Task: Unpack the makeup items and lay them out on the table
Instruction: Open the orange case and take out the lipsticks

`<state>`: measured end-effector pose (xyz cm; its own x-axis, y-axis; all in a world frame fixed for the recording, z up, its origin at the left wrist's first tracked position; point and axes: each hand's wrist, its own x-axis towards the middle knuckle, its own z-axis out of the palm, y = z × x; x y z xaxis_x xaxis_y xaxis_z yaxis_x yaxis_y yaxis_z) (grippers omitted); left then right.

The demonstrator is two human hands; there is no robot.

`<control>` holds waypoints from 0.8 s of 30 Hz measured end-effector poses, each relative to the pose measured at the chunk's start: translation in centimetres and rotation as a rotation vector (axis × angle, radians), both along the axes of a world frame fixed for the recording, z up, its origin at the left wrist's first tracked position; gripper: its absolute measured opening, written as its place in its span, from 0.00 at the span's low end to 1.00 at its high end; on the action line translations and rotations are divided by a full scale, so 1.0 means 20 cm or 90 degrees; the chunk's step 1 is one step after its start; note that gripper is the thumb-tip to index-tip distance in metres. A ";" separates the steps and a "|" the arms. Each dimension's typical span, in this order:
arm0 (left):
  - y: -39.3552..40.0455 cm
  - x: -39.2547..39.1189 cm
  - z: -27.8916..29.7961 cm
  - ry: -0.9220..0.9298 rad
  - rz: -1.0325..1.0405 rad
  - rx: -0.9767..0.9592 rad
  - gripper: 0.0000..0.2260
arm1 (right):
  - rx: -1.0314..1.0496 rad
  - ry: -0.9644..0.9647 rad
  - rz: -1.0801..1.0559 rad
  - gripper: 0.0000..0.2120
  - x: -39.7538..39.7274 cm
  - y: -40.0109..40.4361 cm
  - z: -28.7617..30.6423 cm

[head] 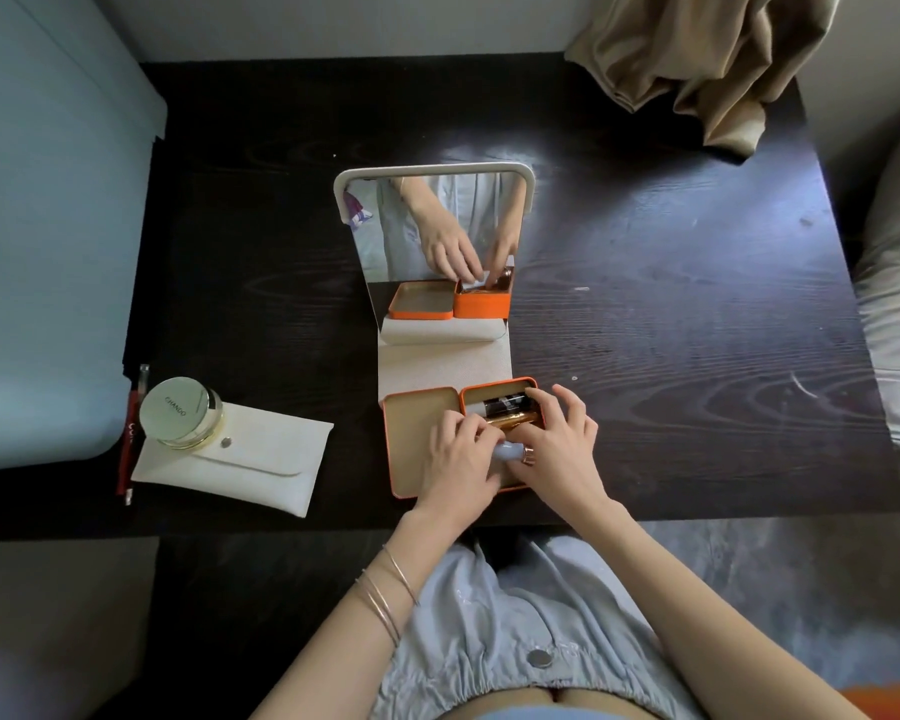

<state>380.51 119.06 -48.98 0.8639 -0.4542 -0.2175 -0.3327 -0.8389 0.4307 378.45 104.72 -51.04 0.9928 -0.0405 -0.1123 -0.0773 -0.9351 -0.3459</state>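
Okay, left to right: gold compact (180,412) sits on the white pouch (235,459), tabletop (671,330) left side. Your left hand (458,459) and right hand (557,449) both pinch a pale blue tube (505,452) inside the open orange tin (417,407). Its long axis looks roughly left-right between them; both hands equally near.

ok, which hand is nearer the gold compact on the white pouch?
Left. The left hand is over the open orange tin, right of the gold compact; the right hand is farther right over the tin.
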 end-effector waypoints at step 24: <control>0.36 0.08 0.10 0.045 0.720 -0.427 0.08 | 0.002 0.263 0.073 0.17 0.13 0.10 0.11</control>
<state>382.16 126.29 -47.04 0.8313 0.4712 -0.2946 0.4481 -0.2548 0.8569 381.05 106.74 -48.80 0.8625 0.0687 -0.5014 -0.1055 -0.9446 -0.3109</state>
